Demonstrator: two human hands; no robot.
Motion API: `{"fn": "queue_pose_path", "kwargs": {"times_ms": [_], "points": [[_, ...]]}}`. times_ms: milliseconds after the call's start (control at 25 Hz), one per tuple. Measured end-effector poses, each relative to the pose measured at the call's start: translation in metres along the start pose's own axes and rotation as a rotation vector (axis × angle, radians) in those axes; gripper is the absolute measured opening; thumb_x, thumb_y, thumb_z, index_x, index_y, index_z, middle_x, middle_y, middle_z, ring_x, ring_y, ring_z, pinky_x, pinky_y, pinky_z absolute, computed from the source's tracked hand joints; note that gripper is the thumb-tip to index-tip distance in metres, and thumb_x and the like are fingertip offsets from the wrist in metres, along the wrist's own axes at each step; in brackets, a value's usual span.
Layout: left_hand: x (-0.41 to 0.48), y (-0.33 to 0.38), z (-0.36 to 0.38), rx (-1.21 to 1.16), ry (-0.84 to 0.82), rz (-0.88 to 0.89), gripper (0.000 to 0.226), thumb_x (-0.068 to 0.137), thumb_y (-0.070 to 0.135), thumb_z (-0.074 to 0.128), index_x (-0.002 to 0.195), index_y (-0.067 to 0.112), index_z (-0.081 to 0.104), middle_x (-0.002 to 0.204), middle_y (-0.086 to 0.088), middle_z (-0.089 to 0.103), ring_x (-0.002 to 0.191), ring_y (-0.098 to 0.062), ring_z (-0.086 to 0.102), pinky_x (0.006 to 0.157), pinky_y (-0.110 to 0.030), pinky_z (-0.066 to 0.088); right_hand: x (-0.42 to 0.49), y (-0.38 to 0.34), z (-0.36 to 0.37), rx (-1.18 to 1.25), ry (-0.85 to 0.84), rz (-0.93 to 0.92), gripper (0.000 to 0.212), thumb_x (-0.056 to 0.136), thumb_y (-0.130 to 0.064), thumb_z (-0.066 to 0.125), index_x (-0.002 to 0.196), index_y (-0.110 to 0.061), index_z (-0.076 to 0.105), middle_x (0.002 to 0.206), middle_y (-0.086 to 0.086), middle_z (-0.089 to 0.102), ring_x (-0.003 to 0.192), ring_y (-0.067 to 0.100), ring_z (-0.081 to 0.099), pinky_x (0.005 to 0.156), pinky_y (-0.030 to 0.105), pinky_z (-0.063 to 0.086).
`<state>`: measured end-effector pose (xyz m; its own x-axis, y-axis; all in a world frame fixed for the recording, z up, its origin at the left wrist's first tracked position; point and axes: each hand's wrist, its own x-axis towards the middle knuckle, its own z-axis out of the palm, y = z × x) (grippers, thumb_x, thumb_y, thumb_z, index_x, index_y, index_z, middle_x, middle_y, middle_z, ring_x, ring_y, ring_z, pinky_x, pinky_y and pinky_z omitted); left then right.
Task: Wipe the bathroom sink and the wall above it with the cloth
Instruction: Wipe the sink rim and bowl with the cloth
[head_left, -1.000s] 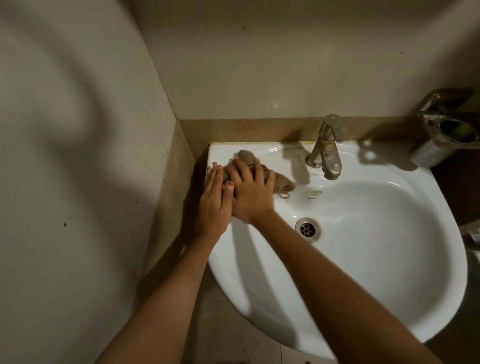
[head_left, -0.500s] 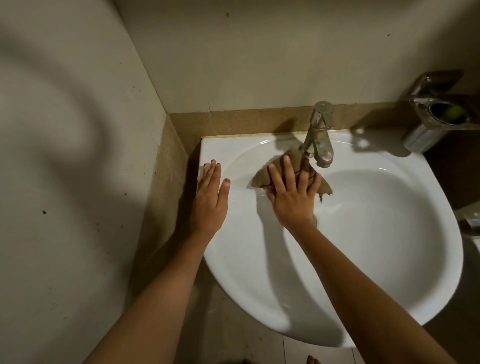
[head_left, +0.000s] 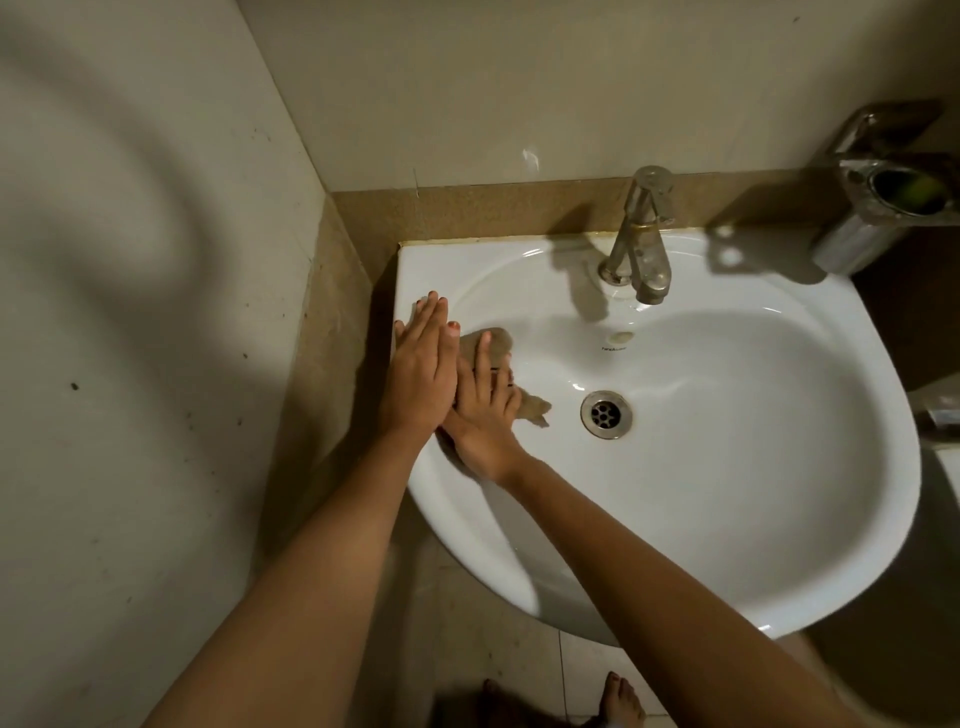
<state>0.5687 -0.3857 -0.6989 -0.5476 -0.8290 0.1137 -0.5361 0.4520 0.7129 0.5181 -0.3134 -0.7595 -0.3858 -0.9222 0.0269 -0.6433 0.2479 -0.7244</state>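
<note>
From my remote feed: the left hand (head_left: 420, 379) lies flat, fingers together, on the left rim of the white sink (head_left: 727, 545), holding nothing. Just beside it, touching, the right hand (head_left: 480, 415) presses spread fingers onto the brown cloth (head_left: 496, 343) on the basin's left inner slope. Right of the cloth sits the drain (head_left: 605, 414); the tap (head_left: 640, 244) stands at the far edge.

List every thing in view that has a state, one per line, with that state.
cloth: flat on the sink's left inner slope, pressed under the right hand
right hand: open, fingers spread on the cloth
left hand: open, flat on the sink's left rim
faucet: no water running
sink: no standing water
drain: unplugged
</note>
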Motion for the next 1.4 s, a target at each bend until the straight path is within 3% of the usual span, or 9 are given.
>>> {"fn": "queue_pose_path", "kwargs": {"times_ms": [160,320,480,560,720,840,960,1120,1400], "points": [[-0.001,-0.001,0.001,0.109,-0.013,0.024,0.047,0.101,0.026,0.029,0.144,0.008,0.030,0.153,-0.007,0.028,0.144,-0.016,0.016,0.117,-0.032,0.005,-0.006,0.004,-0.001,-0.104,-0.121,-0.019,0.068,0.099,-0.044,0.030,0.147,-0.025,-0.015,0.157,0.003,-0.018,0.142,0.026,-0.021,0.114,0.058,-0.003],[0.001,-0.005,0.004,0.251,-0.082,0.052,0.051,0.100,0.032,0.027,0.146,0.008,0.024,0.156,-0.008,0.021,0.146,-0.020,0.010,0.118,-0.040,0.003,-0.006,0.037,-0.016,-0.268,-0.111,0.038,0.065,0.097,-0.050,0.031,0.146,-0.037,-0.010,0.157,-0.003,-0.017,0.141,0.033,-0.022,0.111,0.056,-0.002],[-0.006,0.001,0.013,0.844,-0.167,0.154,0.061,0.098,0.041,0.023,0.148,0.007,0.011,0.158,-0.012,0.007,0.146,-0.028,0.001,0.115,-0.053,0.004,-0.028,0.088,-0.044,-0.467,-0.128,0.209,0.059,0.096,-0.053,0.026,0.148,-0.039,0.003,0.157,-0.012,-0.013,0.142,0.033,-0.017,0.112,0.059,0.001],[-0.011,0.012,0.021,0.953,-0.189,0.222,0.064,0.098,0.043,0.024,0.148,0.007,0.007,0.158,-0.014,0.002,0.146,-0.030,-0.001,0.114,-0.053,0.004,-0.043,0.112,-0.062,-0.576,-0.131,0.279,0.058,0.095,-0.054,0.024,0.148,-0.040,0.004,0.157,-0.016,-0.013,0.142,0.033,-0.017,0.110,0.060,-0.002],[-0.026,0.034,0.049,0.924,-0.362,0.303,0.058,0.099,0.037,0.025,0.148,0.008,0.013,0.158,-0.013,-0.001,0.146,-0.027,-0.002,0.116,-0.050,0.004,-0.056,0.155,-0.118,-0.742,-0.106,0.468,0.055,0.095,-0.054,0.021,0.147,-0.042,0.006,0.155,-0.016,-0.019,0.141,0.035,-0.021,0.108,0.062,-0.007],[-0.031,0.037,0.057,0.863,-0.443,0.163,0.056,0.100,0.036,0.024,0.147,0.007,0.014,0.158,-0.013,0.000,0.146,-0.027,-0.002,0.116,-0.050,0.005,-0.059,0.168,-0.143,-0.844,-0.054,0.499,0.056,0.095,-0.055,0.020,0.148,-0.040,0.006,0.156,-0.012,-0.019,0.140,0.040,-0.019,0.108,0.063,-0.004],[-0.031,0.030,0.052,0.802,-0.461,0.055,0.056,0.100,0.037,0.024,0.147,0.007,0.016,0.158,-0.014,0.002,0.146,-0.028,0.001,0.116,-0.049,0.008,-0.058,0.152,-0.124,-0.715,-0.074,0.567,0.059,0.094,-0.054,0.026,0.148,-0.037,0.009,0.157,-0.008,-0.019,0.139,0.043,-0.018,0.107,0.065,-0.002],[-0.031,0.022,0.036,0.613,-0.512,0.102,0.049,0.100,0.033,0.029,0.143,0.009,0.027,0.157,-0.016,0.007,0.145,-0.027,0.011,0.114,-0.047,0.014,-0.051,0.117,-0.075,-0.484,-0.149,0.583,0.061,0.092,-0.057,0.029,0.147,-0.036,0.014,0.158,-0.007,-0.014,0.138,0.043,-0.019,0.106,0.065,-0.007],[-0.042,0.020,0.016,0.443,-0.503,-0.008,0.047,0.100,0.029,0.032,0.142,0.007,0.031,0.157,-0.015,0.007,0.146,-0.026,0.009,0.116,-0.042,0.008,-0.055,0.096,-0.067,-0.447,-0.184,0.647,0.065,0.089,-0.054,0.039,0.146,-0.036,0.013,0.158,-0.002,-0.005,0.138,0.046,-0.006,0.106,0.064,0.002]]}}
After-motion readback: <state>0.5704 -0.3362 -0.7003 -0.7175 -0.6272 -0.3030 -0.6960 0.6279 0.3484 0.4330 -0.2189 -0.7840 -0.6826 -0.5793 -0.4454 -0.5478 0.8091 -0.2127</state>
